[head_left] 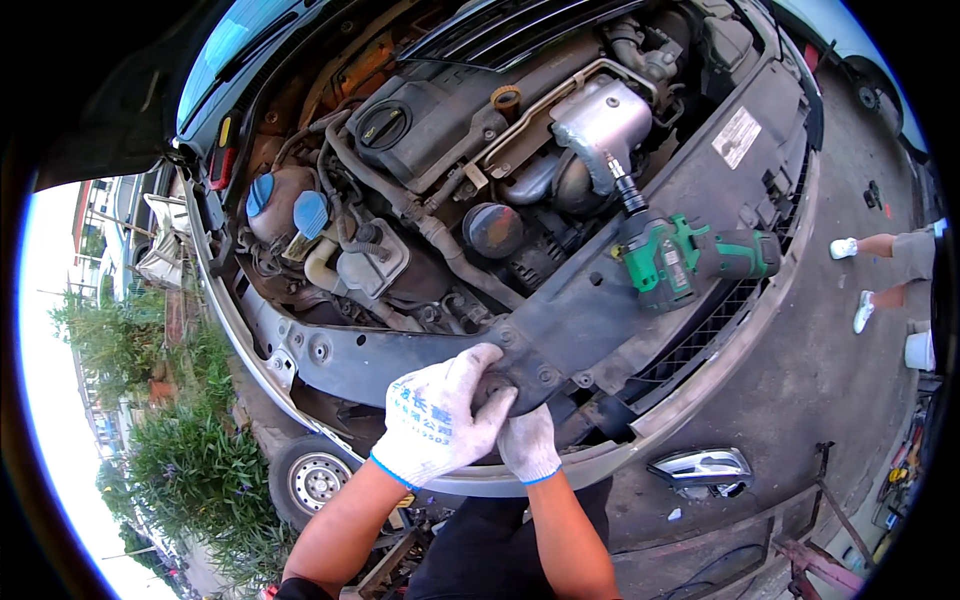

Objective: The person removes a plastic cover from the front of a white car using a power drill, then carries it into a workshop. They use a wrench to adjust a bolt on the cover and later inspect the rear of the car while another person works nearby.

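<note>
Both my hands wear white knitted work gloves, at the front edge of an open car engine bay. My left hand (435, 418) pinches the edge of the black plastic front cover (440, 352), thumb and fingers closed round it. Just right of it, my right hand (530, 445) is closed at the same edge, its fingertips partly hidden beneath the plastic. A green-and-black cordless impact driver (662, 265) lies on the cover to the right, its socket bit pointing toward the engine.
Behind the cover are the engine cover (430, 125), an oil filler cap (384, 125) and blue-capped reservoirs (285, 200). A detached headlight (703, 467) lies on the ground at right, near a metal frame (740, 530). Another person's legs (878, 275) stand farther right.
</note>
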`<state>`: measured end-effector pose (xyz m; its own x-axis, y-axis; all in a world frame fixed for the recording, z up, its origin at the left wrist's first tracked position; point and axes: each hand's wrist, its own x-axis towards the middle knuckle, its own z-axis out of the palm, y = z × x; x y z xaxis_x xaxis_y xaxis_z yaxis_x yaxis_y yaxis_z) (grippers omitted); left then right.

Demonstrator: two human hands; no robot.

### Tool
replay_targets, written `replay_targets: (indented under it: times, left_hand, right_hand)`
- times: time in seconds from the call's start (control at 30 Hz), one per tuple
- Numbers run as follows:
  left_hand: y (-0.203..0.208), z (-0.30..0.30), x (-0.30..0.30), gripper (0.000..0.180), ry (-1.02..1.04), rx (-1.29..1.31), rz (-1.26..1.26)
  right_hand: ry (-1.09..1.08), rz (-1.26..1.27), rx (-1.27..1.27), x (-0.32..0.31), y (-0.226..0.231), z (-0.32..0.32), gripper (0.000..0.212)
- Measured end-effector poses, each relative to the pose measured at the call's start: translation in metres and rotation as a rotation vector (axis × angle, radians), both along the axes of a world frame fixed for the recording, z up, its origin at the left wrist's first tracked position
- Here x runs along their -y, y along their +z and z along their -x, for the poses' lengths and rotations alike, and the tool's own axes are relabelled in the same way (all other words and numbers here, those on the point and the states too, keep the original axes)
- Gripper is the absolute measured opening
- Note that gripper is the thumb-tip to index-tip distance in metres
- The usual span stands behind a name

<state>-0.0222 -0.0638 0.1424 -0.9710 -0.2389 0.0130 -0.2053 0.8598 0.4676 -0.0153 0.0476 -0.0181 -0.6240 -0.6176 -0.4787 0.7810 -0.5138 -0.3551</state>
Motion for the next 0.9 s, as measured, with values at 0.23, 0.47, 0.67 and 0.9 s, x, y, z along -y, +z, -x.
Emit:
replay_targets:
  times: [0.23,0.47,0.67,0.9]
  left_hand:
    - [0.006,-0.012,-0.006,0.034,0.099,-0.048,-0.001]
    - [0.026,-0.006,-0.001,0.021,0.593,0.010,-0.804]
    - [0.042,0.012,0.000,0.033,0.416,0.006,-0.360]
    - [0.022,0.013,-0.004,0.035,0.276,0.024,-0.077]
  right_hand:
    - [0.014,-1.148,-1.559,-0.155,0.159,0.100,0.027]
    - [0.588,-1.248,-2.242,-0.135,0.188,0.269,0.099]
    - [0.783,-1.135,-2.270,-0.135,0.191,0.288,0.105]
    - [0.754,-0.756,-1.579,-0.126,0.275,0.233,0.084]
